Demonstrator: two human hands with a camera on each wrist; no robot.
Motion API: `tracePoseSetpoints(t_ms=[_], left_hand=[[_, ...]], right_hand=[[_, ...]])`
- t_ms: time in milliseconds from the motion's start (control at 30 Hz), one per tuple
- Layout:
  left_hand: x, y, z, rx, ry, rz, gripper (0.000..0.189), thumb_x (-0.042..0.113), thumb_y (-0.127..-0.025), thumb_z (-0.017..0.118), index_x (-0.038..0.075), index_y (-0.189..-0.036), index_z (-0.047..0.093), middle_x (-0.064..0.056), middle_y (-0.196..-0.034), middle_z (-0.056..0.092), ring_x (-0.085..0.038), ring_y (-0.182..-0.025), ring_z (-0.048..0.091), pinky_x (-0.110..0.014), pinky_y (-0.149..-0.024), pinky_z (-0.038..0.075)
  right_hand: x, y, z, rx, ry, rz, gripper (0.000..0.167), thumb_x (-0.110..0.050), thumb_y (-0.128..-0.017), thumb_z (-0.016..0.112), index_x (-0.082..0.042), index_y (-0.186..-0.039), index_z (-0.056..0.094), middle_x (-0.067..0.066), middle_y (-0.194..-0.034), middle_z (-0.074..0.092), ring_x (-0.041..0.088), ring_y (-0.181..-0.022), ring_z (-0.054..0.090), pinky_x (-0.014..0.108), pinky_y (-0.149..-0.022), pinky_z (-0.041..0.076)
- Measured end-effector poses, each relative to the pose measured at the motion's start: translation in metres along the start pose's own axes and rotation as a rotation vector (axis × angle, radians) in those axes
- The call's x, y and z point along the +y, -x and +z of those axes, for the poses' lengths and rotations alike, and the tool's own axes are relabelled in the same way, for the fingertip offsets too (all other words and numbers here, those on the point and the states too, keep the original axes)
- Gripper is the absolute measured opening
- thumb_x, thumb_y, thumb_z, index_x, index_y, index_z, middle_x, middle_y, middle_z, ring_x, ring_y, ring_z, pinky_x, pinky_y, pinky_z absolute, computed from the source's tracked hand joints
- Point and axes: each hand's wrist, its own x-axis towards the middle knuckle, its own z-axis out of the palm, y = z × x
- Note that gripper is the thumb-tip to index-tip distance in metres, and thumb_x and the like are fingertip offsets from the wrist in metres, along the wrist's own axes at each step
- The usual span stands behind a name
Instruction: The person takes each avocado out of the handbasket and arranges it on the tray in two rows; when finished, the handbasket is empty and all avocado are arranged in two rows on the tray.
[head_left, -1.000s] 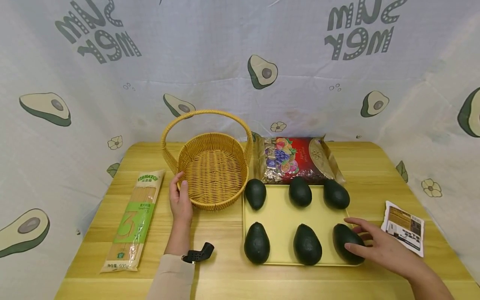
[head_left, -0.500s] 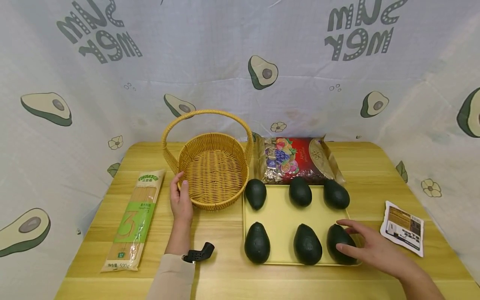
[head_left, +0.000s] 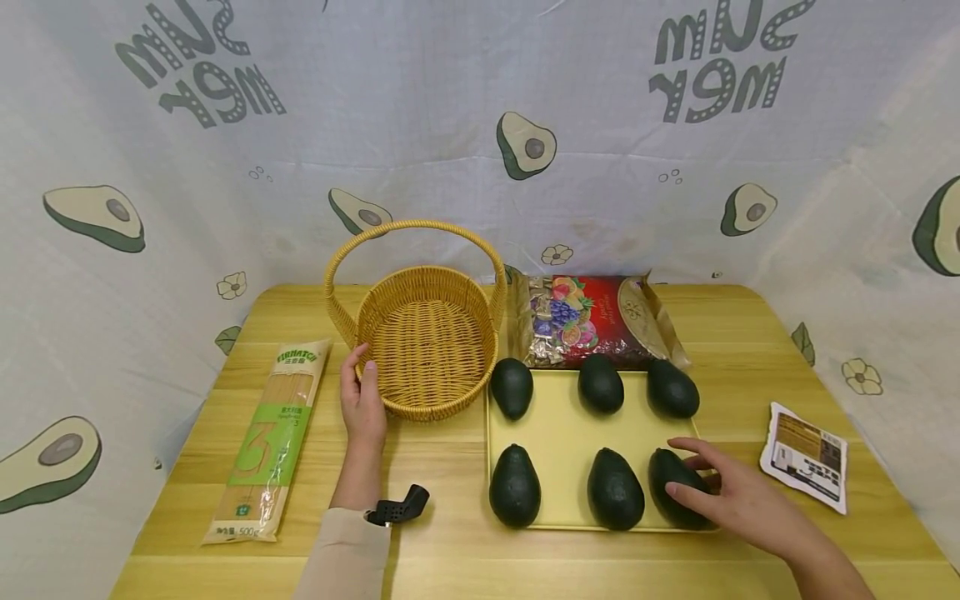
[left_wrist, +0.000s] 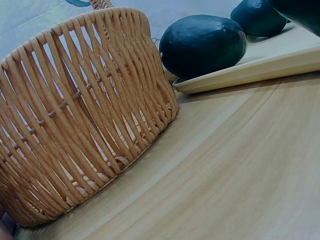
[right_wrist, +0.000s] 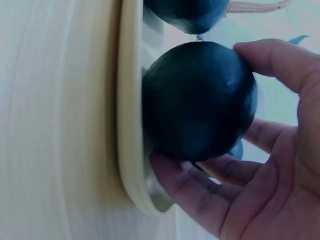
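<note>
In the head view my right hand (head_left: 738, 496) has its thumb and fingers around a dark green avocado (head_left: 671, 483) at the front right of a pale yellow tray (head_left: 555, 427). The right wrist view shows the thumb and fingertips against opposite sides of this avocado (right_wrist: 200, 100), close over the tray's rim (right_wrist: 131, 110). My left hand (head_left: 363, 408) rests against the left side of a yellow wicker basket (head_left: 431, 350) with a tall handle, its fingers fairly straight. The left wrist view shows the basket's woven wall (left_wrist: 90, 110), with most of that hand out of sight.
Several other avocados stand in two rows on the tray, such as one (head_left: 615, 490) at front middle. Behind it lies a bag of candy (head_left: 592, 321). A spaghetti packet (head_left: 270, 442) is at the left, and a small white-and-brown packet (head_left: 808, 456) at the right.
My right hand has moved left with the front right avocado, bringing it farther in over the tray. The left hand and the basket have stayed in place.
</note>
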Motion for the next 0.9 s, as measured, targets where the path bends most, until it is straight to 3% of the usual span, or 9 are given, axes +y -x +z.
tracePoseSetpoints(t_ms=[200,400,900], left_hand=[[0.000,0.000,0.001,0.005,-0.003,0.002,0.040,0.019,-0.109,0.041,-0.001,-0.144,0.044,-0.009,-0.161,0.036,-0.020,-0.158,0.015,-0.048,-0.127,0.014],[-0.001,-0.001,0.001,0.009,0.010,0.006,0.040,0.018,-0.109,0.042,-0.002,-0.144,0.044,-0.010,-0.161,0.036,-0.021,-0.158,0.015,-0.048,-0.126,0.014],[0.000,-0.001,0.001,0.009,0.016,0.006,0.040,0.017,-0.109,0.041,-0.002,-0.143,0.044,-0.011,-0.160,0.036,-0.020,-0.158,0.015,-0.047,-0.126,0.014]], right_hand=[[0.005,0.002,-0.009,-0.001,0.054,0.081,0.077,-0.046,-0.098,0.065,0.000,-0.153,0.037,0.030,-0.127,0.061,0.037,-0.104,0.067,0.037,-0.073,0.053],[0.008,0.003,-0.014,-0.003,0.110,0.147,0.082,-0.055,-0.097,0.062,0.002,-0.151,0.039,0.030,-0.125,0.063,0.037,-0.103,0.066,0.040,-0.075,0.054],[0.011,0.004,-0.017,-0.013,0.089,0.112,0.079,-0.050,-0.100,0.062,0.004,-0.152,0.037,0.032,-0.127,0.061,0.033,-0.097,0.068,0.037,-0.071,0.053]])
